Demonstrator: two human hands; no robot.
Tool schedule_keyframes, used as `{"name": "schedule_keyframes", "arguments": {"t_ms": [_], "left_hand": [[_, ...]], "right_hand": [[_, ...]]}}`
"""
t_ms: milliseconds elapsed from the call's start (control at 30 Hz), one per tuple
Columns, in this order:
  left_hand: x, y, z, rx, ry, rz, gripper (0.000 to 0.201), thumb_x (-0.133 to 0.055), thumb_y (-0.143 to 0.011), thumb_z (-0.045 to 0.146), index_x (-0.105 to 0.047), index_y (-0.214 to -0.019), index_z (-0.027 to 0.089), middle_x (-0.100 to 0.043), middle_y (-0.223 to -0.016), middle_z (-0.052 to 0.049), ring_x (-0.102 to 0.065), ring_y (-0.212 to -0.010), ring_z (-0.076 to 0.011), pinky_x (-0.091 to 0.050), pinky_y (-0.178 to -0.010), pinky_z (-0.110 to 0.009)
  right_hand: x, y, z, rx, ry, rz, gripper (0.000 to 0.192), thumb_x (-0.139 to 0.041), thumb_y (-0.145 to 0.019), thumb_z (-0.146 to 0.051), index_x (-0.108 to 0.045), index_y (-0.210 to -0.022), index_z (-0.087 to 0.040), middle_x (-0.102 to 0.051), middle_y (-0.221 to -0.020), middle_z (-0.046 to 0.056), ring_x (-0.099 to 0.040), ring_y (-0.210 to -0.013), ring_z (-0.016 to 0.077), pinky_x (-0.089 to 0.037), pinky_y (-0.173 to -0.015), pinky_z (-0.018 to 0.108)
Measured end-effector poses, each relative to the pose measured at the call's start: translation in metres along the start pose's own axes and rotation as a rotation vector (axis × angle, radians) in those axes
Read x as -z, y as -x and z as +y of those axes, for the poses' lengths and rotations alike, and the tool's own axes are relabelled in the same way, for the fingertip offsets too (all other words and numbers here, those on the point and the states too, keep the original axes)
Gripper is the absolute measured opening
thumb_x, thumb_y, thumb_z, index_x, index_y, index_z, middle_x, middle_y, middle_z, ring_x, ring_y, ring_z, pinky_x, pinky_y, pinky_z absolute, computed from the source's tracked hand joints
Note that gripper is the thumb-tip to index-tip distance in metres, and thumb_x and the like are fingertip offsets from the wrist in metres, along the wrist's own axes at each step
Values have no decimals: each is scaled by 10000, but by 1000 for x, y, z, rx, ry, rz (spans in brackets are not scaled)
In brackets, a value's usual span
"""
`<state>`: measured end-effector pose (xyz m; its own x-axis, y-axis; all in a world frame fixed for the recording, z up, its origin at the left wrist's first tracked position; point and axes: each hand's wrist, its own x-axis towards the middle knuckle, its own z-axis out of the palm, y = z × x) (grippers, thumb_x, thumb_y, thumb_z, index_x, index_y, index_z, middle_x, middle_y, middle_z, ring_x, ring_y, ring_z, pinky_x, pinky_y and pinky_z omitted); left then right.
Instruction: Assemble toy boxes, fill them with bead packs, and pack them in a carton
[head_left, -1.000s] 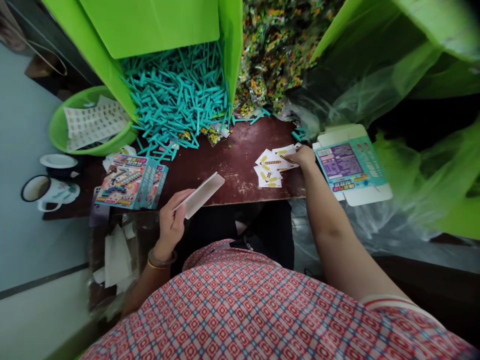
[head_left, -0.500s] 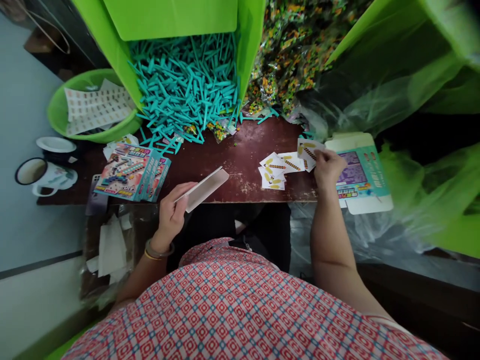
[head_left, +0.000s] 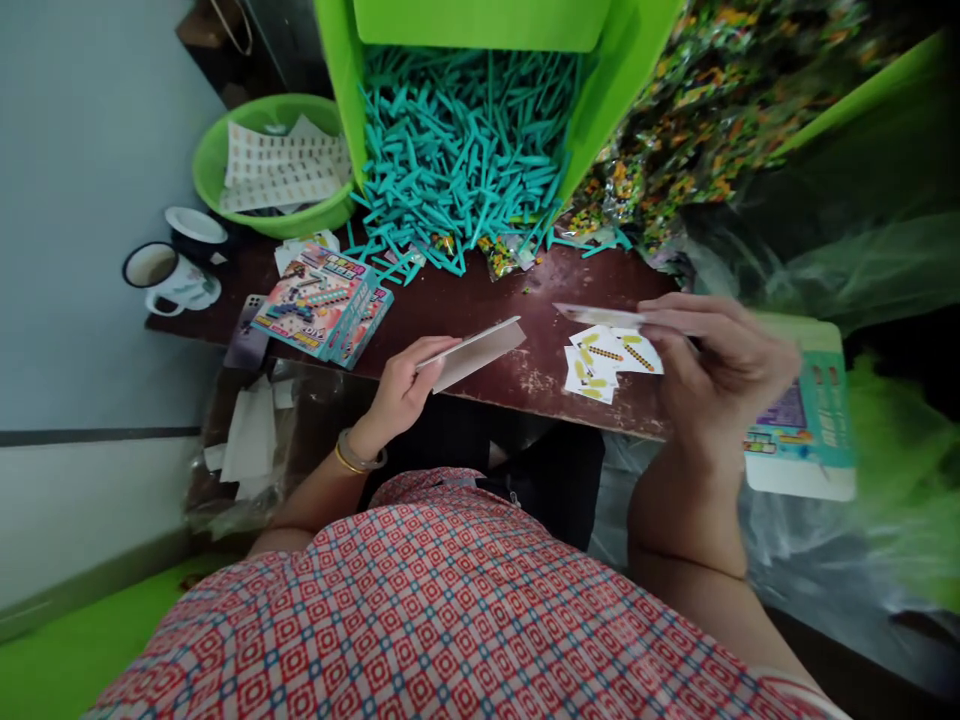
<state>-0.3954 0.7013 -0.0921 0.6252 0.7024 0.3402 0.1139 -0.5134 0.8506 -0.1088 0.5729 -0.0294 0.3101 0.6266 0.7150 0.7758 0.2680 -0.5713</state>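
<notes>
Fingers of the right hand [head_left: 712,375] pinch a thin card [head_left: 600,316] flat above the loose card pile [head_left: 609,360] at centre right, while the left hand [head_left: 401,385] at centre grips an open-ended box [head_left: 476,352], mouth turned toward it.

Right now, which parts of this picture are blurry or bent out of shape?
Head view: the right hand and the card it holds are motion-blurred; the left hand with its flat box is sharper; wide-lens distortion bends the table edge and corners.
</notes>
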Motion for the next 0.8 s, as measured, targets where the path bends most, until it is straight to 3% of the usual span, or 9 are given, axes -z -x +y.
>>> {"name": "schedule_keyframes", "arguments": {"t_ms": [100,200,267,400,500,567,633,700,800], "left_hand": [[-3,-3,-1,-26,36,10,419,-450,-1095,413,-709,-1328,182,-741,-1323,-130,-697,-1234,-237,-546,-1078,-396],[-2,-3,-1,-67,61,31,413,-441,-1103,385,-691,-1360,181,-735,-1338,-130,-691,-1250,-228,-539,-1089,-387],[4,2,-1,-77,65,61,401,-430,-1108,355,-693,-1359,186,-738,-1335,-121,-689,-1252,-217,-535,-1094,-375],[27,23,-1,-63,18,152,393,-412,-1111,331,-714,-1331,209,-756,-1294,-101,-699,-1221,-209,-542,-1077,-364],[41,38,0,-80,-47,167,387,-416,-1105,320,-712,-1333,217,-759,-1271,-103,-700,-1203,-219,-549,-1058,-383],[45,43,2,-116,-86,147,377,-427,-1098,289,-698,-1350,219,-753,-1281,-105,-693,-1208,-219,-545,-1056,-391],[47,45,4,-140,-129,119,373,-438,-1092,267,-683,-1369,221,-746,-1295,-105,-686,-1218,-218,-538,-1063,-399],[50,47,6,-139,-159,105,376,-436,-1091,262,-674,-1381,222,-743,-1297,-109,-682,-1224,-221,-538,-1065,-407],[58,53,7,-96,-172,141,376,-421,-1096,262,-684,-1362,212,-745,-1284,-112,-688,-1211,-219,-552,-1049,-398]], "right_hand": [[-21,-7,-23,233,6,-202,156,-681,-996,-283,-790,-1070,-367,-777,-1067,-13,-719,-1070,237,-564,-985,455],[-60,-6,-20,396,71,-476,162,-682,-999,-426,-773,-1097,-333,-740,-1273,-11,-620,-1295,270,-416,-1191,549],[-87,-6,-1,368,46,-493,262,-638,-1009,-513,-763,-1123,-312,-704,-1350,2,-580,-1348,285,-365,-1225,577],[-151,-15,65,59,-38,-286,376,-428,-1096,-431,-753,-1161,-252,-737,-1216,68,-650,-1189,262,-490,-1087,501],[-228,-19,102,-26,39,-558,359,-466,-1062,-338,-777,-1094,-161,-761,-1103,137,-666,-1082,286,-514,-1014,489],[-282,-22,110,9,164,-717,342,-523,-1028,-304,-763,-1187,-120,-704,-1313,196,-587,-1274,355,-431,-1115,568],[-325,-25,111,40,277,-767,424,-530,-1030,-334,-696,-1350,-111,-534,-1566,205,-399,-1485,422,-258,-1220,676],[-347,-26,111,53,336,-786,510,-479,-1058,-406,-629,-1446,-111,-394,-1679,185,-246,-1579,441,-94,-1260,730],[-331,-10,116,128,365,-804,578,-425,-1075,-490,-617,-1456,-101,-354,-1703,175,-173,-1615,433,-4,-1277,736]]}}
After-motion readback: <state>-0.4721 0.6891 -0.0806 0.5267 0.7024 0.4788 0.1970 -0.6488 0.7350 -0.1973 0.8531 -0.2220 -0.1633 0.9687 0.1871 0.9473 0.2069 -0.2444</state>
